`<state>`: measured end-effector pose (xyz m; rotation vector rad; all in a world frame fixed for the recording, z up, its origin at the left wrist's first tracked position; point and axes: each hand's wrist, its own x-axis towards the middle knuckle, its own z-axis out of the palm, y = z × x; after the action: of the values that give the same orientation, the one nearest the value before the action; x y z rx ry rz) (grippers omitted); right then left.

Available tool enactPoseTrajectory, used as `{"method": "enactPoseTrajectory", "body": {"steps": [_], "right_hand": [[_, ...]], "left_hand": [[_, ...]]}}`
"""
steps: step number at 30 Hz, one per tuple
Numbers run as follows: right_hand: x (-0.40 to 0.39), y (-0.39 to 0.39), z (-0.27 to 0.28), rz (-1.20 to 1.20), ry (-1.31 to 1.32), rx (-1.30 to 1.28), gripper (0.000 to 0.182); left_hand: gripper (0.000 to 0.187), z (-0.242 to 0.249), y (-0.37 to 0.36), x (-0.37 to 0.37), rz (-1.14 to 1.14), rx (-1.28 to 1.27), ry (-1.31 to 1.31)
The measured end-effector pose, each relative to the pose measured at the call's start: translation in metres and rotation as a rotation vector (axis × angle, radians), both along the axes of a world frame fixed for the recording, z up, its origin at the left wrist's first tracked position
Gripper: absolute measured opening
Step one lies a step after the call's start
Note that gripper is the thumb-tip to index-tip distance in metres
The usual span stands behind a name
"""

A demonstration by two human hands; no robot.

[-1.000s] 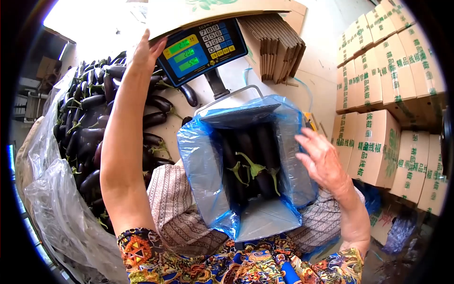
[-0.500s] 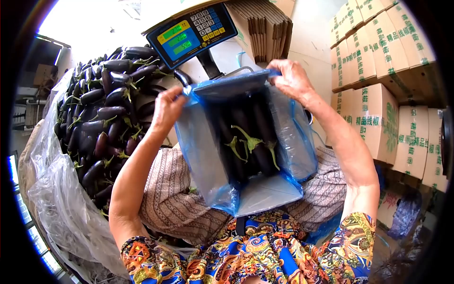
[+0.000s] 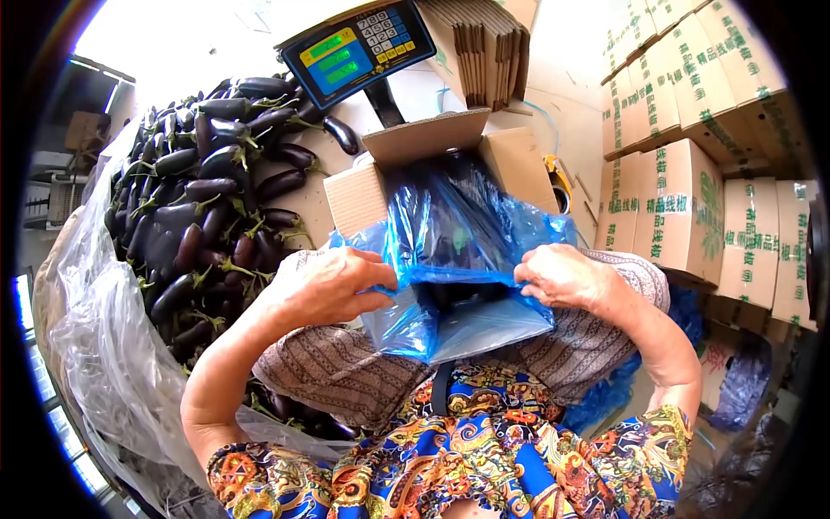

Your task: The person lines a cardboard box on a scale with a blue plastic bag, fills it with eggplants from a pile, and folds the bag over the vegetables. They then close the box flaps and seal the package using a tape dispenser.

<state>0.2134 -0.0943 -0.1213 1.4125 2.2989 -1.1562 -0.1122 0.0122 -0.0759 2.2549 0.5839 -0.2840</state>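
An open cardboard box [image 3: 354, 199] stands between the person's legs, its far and side flaps bare. Blue plastic liner [image 3: 441, 225] lies over most of the dark eggplants inside, and its near part still drapes over the near flap. My left hand [image 3: 346, 281] pinches the liner's edge at the box's left side. On the right side, my right hand [image 3: 562, 275] grips the same edge. The liner is stretched between both hands. A dark gap shows below the stretched edge.
Many eggplants [image 3: 186, 212] are heaped at left beside clear plastic sheeting [image 3: 112, 346]. A scale display [image 3: 359, 52] stands beyond the box. Flattened cartons [image 3: 484, 43] are at the top, a yellow tape dispenser [image 3: 558, 183] right of the box, and stacked printed boxes [image 3: 674, 208] far right.
Both hands have moved from the far side toward the body, pulling the liner over the eggplants. The far and side cardboard flaps are now uncovered.
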Motion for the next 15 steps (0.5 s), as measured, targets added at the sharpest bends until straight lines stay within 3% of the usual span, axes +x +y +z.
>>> {"method": "enactPoseTrajectory", "body": {"steps": [2,4,6,8,9,10,11,12,14,15], "right_hand": [[0.008,-0.007,0.0,-0.106,0.019,0.222,0.016],[0.009,-0.005,0.007,-0.313,0.052,0.556,0.023],[0.014,-0.002,0.006,-0.358,-0.059,0.766,0.033],[0.024,-0.006,-0.011,-0.339,-0.345,0.562,0.023],[0.027,-0.009,-0.021,-0.253,-0.362,0.426,0.016],[0.025,-0.011,-0.022,-0.165,-0.376,0.286,0.015],[0.022,-0.014,-0.018,-0.128,-0.226,0.177,0.027],[0.012,-0.012,-0.007,-0.1,0.083,-0.001,0.03],[-0.016,-0.018,0.004,-0.197,0.399,-0.008,0.03],[-0.026,-0.015,0.016,-0.215,0.519,0.018,0.026]], "left_hand": [[0.019,0.005,0.007,0.002,0.183,-0.098,0.01],[0.032,-0.016,0.012,-0.004,0.514,0.107,-0.247],[0.044,-0.043,0.02,-0.016,0.55,0.246,-0.183],[0.05,-0.045,0.011,-0.013,0.502,0.113,0.123],[0.048,-0.051,0.006,-0.017,0.337,0.065,0.237],[0.029,-0.039,-0.013,-0.007,0.319,0.102,0.276],[0.02,-0.057,-0.02,-0.013,0.19,-0.067,0.158],[0.015,-0.074,-0.031,-0.013,0.107,-0.15,0.042],[0.013,-0.046,-0.051,0.013,0.199,-0.311,0.014],[0.012,-0.037,-0.055,0.022,0.26,-0.363,-0.131]]}}
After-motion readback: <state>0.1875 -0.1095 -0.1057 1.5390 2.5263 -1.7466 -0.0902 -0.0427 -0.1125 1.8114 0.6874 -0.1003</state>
